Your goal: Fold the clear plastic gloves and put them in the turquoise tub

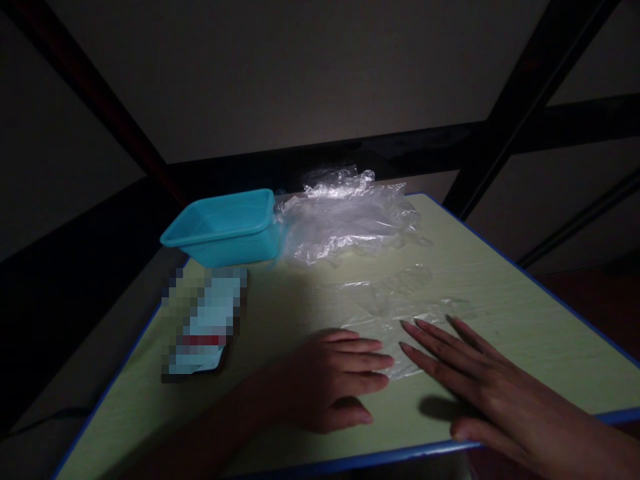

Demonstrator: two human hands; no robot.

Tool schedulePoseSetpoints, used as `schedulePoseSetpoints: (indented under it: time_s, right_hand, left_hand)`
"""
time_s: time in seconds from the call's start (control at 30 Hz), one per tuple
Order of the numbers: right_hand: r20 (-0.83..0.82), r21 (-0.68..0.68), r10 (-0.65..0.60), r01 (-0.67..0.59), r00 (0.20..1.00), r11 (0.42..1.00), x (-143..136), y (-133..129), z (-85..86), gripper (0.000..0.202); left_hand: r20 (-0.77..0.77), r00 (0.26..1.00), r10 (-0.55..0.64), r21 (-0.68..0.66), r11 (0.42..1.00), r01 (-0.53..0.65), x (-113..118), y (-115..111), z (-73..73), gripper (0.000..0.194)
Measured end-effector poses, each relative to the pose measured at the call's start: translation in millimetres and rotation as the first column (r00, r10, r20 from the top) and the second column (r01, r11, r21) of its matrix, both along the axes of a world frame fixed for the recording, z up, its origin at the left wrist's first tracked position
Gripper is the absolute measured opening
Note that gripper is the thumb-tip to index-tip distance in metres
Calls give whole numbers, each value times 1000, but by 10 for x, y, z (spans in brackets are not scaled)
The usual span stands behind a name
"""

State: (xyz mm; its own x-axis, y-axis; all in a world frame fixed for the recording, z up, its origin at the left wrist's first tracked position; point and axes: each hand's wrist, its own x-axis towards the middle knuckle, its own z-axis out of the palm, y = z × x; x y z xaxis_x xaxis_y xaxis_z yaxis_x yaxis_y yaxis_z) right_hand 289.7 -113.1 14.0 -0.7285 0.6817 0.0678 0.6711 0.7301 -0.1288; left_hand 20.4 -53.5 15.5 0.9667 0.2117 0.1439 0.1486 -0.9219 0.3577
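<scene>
A thin, see-through piece of plastic film (380, 303), in shape like a disposable glove, lies spread on the table. My left hand (345, 373) is open, palm down, over its near left edge, with fingers stretched to the right. From the right, my right hand (475, 380) reaches in, open, with its fingertips at the film's near right part. Part of the film is hidden under my hands. Behind it sits a crumpled heap of clear plastic (350, 217).
A blue plastic basin (225, 250) stands at the back left, beside the heap. In front of it lies a pixelated flat object (207, 327). The pale green table (530, 333) has a blue edge. A dark-framed wall panel (300, 80) rises behind.
</scene>
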Motion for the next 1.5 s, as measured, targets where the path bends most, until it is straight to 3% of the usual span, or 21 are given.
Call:
schedulePoseSetpoints:
  time_s: [0.2,0.43,0.77,1.27,1.5]
  right_hand:
    - [-14,8,-161,161,987,987,215,167,-26,66]
    - [-20,101,-235,236,972,967,281,195,-23,62]
    - [-28,15,-102,102,994,995,93,61,33,67]
    - [-64,46,-160,163,985,986,147,116,-52,58]
    - [-40,92,-129,132,991,987,96,154,21,53]
  left_hand:
    - [-12,1000,2,2,1000,-2,5,3,12,38]
    - [-2,1000,-3,15,1000,3,3,6,4,39]
    - [-4,1000,3,-1,1000,-3,11,3,17,38]
    - [18,1000,1,-8,1000,-1,11,2,27,36]
    - [5,1000,3,12,1000,-3,10,1,3,36]
